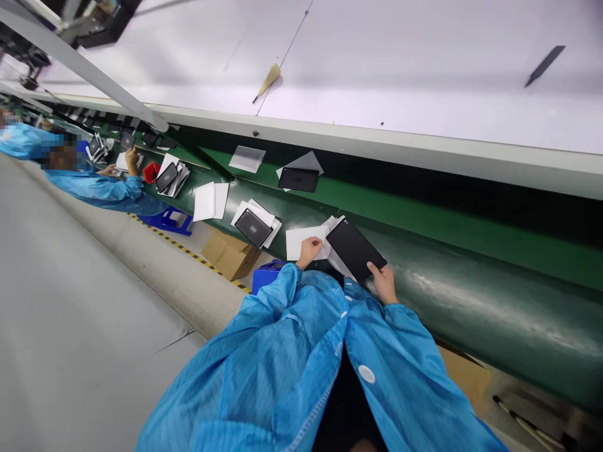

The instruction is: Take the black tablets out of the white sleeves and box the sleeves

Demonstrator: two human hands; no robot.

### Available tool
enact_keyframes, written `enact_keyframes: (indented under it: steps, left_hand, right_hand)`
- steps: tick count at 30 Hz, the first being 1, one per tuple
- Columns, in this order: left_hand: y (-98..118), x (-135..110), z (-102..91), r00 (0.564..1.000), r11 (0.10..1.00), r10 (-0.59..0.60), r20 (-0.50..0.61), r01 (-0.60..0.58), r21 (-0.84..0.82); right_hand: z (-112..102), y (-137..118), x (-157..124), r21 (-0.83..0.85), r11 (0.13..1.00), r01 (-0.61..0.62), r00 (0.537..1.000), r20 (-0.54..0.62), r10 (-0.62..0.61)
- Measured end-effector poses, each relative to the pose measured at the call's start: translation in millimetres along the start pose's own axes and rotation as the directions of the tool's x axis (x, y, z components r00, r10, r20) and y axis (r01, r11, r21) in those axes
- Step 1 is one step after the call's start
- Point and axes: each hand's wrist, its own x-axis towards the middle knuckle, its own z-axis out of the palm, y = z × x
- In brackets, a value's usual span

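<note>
Black tablet (354,248) clamped at one corner in my right hand (384,282) should be stiff, lightish, slick, so edges only; paper (298,241) under my curled left hand (310,251), grip unclear.

Cardboard box (232,256) beside yellow-and-black striped tape (188,253), red container (150,172) farther left.

Lettering: none readable.
Flat black rectangular panel in the hand (357,251): nothing legible.
Dark grey rounded-corner panel on white sheets (253,226): pale central mark, too small to read.
Yellow-and-black striped strip (188,252): warning-style pattern.
</note>
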Motion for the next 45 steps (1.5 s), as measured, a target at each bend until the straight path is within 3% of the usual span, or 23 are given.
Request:
enact_keyframes:
  steps: [6,11,13,18,20,23,25,31,33,34,38,42,45]
  left_hand:
    - [3,-2,-2.0,0.999,0.999,0.039,0.002,-0.039,0.010]
    - [17,-7,-5.3,0.983,0.989,0.142,0.119,-0.144,0.015]
    - [26,-11,-4.3,0.944,0.971,0.230,0.237,-0.239,0.011]
    - [50,-22,8.1,0.780,0.903,0.408,0.476,-0.422,-0.082]
    - [58,-25,12.6,0.758,0.896,0.421,0.497,-0.433,-0.099]
    - [65,-25,15.8,0.793,0.909,0.402,0.458,-0.406,-0.095]
    - [66,-26,18.7,0.802,0.917,0.387,0.454,-0.385,-0.103]
    - [64,-27,45.6,0.706,0.899,0.418,0.572,-0.411,-0.150]
    - [64,-13,47.8,0.694,0.893,0.409,0.592,-0.438,-0.103]
    - [65,-1,44.3,0.716,0.891,0.380,0.585,-0.453,-0.024]
    - [69,70,-0.5,0.886,0.788,0.218,0.409,-0.407,0.462]
    - [72,138,-60.8,0.924,0.663,0.162,0.347,-0.363,0.655]
    - [80,171,-85.4,0.929,0.543,0.127,0.347,-0.358,0.760]
  right_hand:
    - [-2,-3,3,-0.093,0.996,0.001,0.994,0.108,0.009]
    - [0,-11,8,-0.095,0.992,-0.079,0.965,0.242,0.100]
    - [5,-15,8,-0.096,0.990,-0.099,0.950,0.286,0.123]
    - [26,-23,4,-0.027,0.991,-0.129,0.906,0.404,0.129]
    - [33,-22,1,0.060,0.987,-0.150,0.907,0.405,0.113]
    - [33,-13,1,0.131,0.981,-0.145,0.924,0.374,0.086]
    - [30,-5,4,0.084,0.990,-0.110,0.943,0.323,0.078]
    - [21,14,15,0.000,0.993,-0.119,0.969,0.217,0.116]
    - [15,20,16,0.000,0.989,-0.147,0.970,0.196,0.144]
    - [12,22,16,-0.007,0.986,-0.165,0.969,0.187,0.164]
    - [-6,32,12,-0.041,0.973,-0.229,0.956,0.177,0.233]
    - [-16,35,7,-0.025,0.969,-0.245,0.958,0.150,0.246]
    - [-19,36,5,0.020,0.967,-0.252,0.966,0.069,0.251]
